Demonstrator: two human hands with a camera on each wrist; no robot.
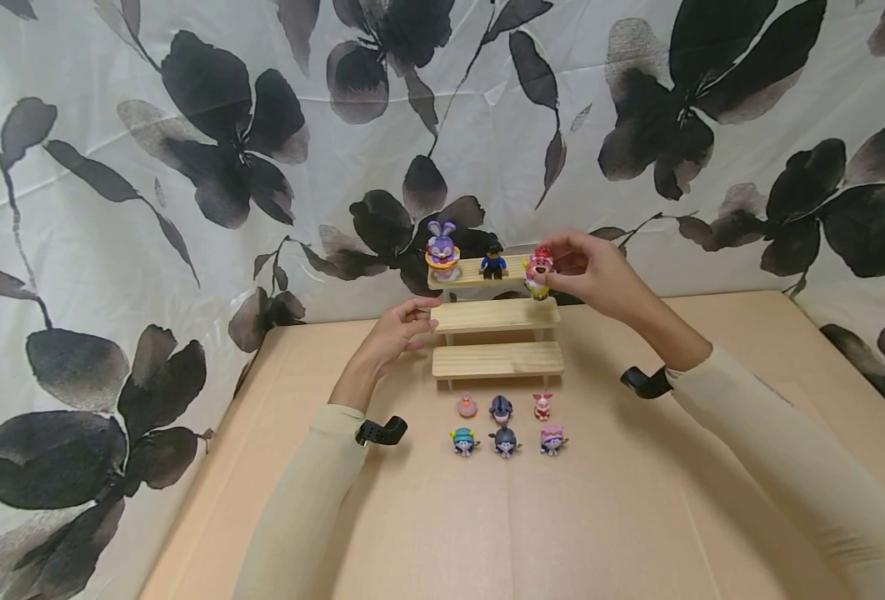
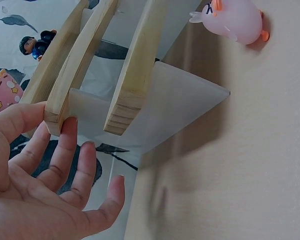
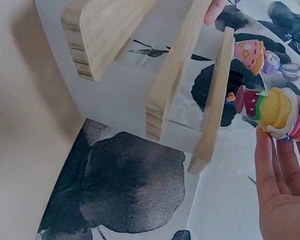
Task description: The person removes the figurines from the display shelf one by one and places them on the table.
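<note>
My left hand pinches the left end of the middle board of a three-tier wooden display shelf, thumb on one side and fingertips on the other. At the right end of the top board, my right hand holds a pink bear figurine with a yellow and dark red lower part. In the right wrist view the figurine is tilted, its base apart from the top board. Left of it on that board stand a small toy figure in blue and a purple rabbit figurine.
In front of the shelf, two rows of small figurines stand on the tan table: a pink duck, a dark blue figure, a piglet, and several hatted ones nearer. A floral cloth hangs behind.
</note>
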